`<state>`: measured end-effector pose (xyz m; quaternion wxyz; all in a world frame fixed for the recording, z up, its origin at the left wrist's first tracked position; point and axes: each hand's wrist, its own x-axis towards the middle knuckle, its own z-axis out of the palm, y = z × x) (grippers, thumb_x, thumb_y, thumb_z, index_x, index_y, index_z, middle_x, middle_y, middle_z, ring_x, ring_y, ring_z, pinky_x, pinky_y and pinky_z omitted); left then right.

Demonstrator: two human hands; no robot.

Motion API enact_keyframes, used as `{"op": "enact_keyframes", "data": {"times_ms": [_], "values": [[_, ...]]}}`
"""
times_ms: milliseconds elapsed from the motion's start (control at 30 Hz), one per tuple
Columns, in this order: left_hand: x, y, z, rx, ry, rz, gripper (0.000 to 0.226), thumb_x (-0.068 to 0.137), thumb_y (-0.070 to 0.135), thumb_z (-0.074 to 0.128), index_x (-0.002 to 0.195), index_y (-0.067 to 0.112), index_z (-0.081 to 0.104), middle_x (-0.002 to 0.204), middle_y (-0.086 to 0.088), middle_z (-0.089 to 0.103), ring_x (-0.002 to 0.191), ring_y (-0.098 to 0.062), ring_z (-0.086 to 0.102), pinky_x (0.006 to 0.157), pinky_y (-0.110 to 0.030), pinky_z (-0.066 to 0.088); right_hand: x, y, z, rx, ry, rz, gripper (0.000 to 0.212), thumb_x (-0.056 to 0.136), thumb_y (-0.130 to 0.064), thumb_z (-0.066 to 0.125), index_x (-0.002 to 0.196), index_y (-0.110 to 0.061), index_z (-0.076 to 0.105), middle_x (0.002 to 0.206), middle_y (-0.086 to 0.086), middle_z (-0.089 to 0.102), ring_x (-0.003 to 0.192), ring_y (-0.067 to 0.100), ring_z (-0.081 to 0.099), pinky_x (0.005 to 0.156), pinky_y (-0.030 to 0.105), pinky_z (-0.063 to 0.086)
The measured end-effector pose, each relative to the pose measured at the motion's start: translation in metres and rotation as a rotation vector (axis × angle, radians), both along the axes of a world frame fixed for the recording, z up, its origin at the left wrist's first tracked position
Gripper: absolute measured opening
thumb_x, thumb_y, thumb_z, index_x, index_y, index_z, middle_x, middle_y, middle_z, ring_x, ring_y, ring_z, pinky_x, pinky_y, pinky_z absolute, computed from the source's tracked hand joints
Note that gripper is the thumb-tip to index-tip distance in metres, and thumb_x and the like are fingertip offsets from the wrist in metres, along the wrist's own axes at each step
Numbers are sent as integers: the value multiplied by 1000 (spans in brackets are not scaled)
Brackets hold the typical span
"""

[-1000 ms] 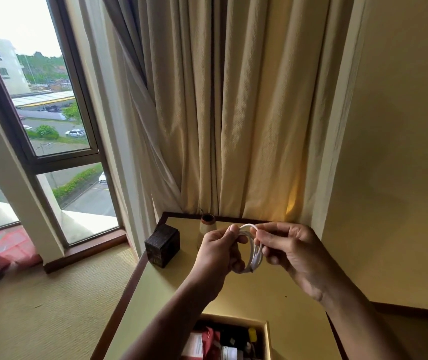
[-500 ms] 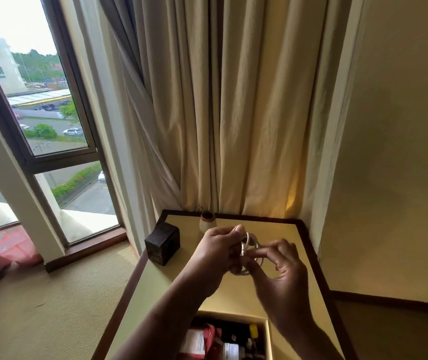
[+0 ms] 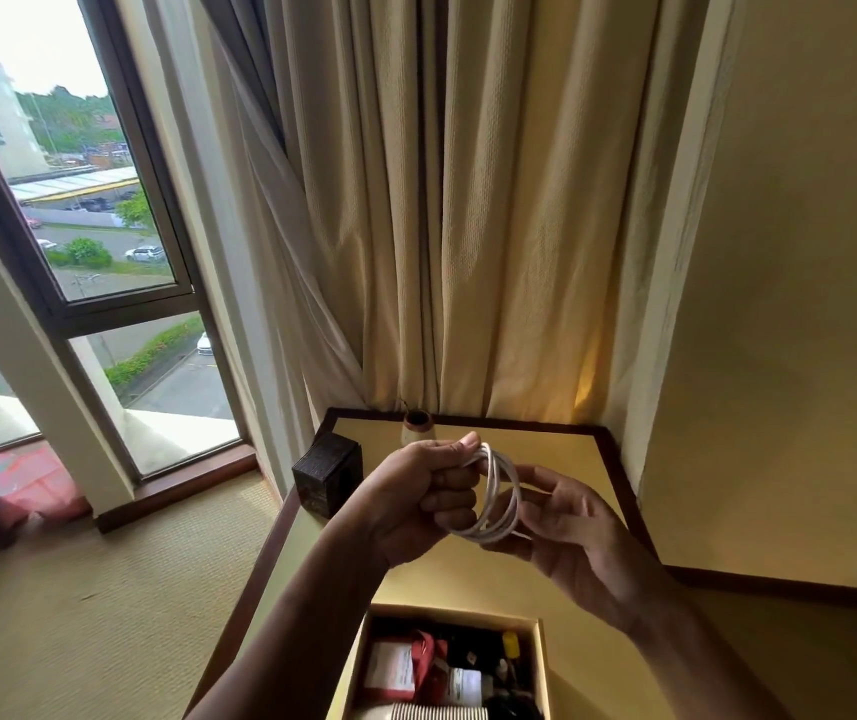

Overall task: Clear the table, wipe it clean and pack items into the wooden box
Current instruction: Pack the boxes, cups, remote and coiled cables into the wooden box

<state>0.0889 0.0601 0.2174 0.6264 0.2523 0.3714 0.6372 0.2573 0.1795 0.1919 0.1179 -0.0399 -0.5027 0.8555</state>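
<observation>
Item: thin white cable wound into a loose coil [image 3: 499, 498], held in the air above the yellow-topped, dark-edged bench [image 3: 561, 454], between my two hands and above the far side of the box. Left hand [image 3: 423, 498]: grip closed in a fist around the coil's near side, thumb pressed over the top strands. Right hand [image 3: 566, 527]: grip spread, fingers [image 3: 540, 478] lightly touching the coil's far side; I judge it to be steadying, not clamping. Handling, as I judge it: light, limp, springy; the loops will want to unwind once released, so take hold across all strands at one point, as the left hand does, and lower the coil flat. Destination: open pale wooden box [image 3: 540, 667] at the near edge of the bench, already holding red packets, a white-labelled carton and small bottles; free room looks scarce, so the coil may need laying on top. Also on the bench: small dark square-sided wooden box [image 3: 326, 478] at the left edge; small pale vase with a dark mouth [image 3: 417, 427] at the back, beside the cream curtain [image 3: 468, 226]. Wiping not yet evident; no cloth in view.
</observation>
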Motion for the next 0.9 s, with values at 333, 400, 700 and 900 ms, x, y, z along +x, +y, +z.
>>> {"op": "enact_keyframes", "data": {"times_ms": [333, 400, 700, 900], "values": [[18, -1, 4, -74, 274, 170, 27, 106, 20, 52, 90, 3, 66, 58, 1, 41, 40, -7, 34, 39, -21, 34, -13, -23, -10, 617, -129, -497, 12, 84, -29, 78, 95, -27, 75, 93, 10, 74, 92, 27, 68, 77, 34, 59], [18, 0, 6, -62, 279, 153, 27, 107, 21, 52, 90, 3, 64, 57, 0, 44, 39, -6, 35, 39, -20, 34, -14, -19, -12, 601, -81, -483, 25, 78, -41, 79, 94, -23, 72, 91, 10, 73, 90, 28, 68, 77, 36, 58], [-4, -5, 0, -47, 73, -92, 27, 105, 24, 53, 91, 4, 65, 56, 6, 35, 40, -4, 30, 37, -17, 31, 2, 31, 7, 549, -126, 152, 23, 93, 1, 62, 114, 11, 67, 109, 25, 70, 106, 40, 65, 98, 50, 52], [9, -5, -22, -28, 449, 362, 32, 105, 25, 53, 99, -3, 66, 60, 1, 42, 51, -14, 38, 49, -27, 39, -1, 1, 8, 763, -410, -511, 10, 89, -12, 73, 91, -20, 80, 81, -6, 78, 74, -1, 69, 75, 24, 55]]}}
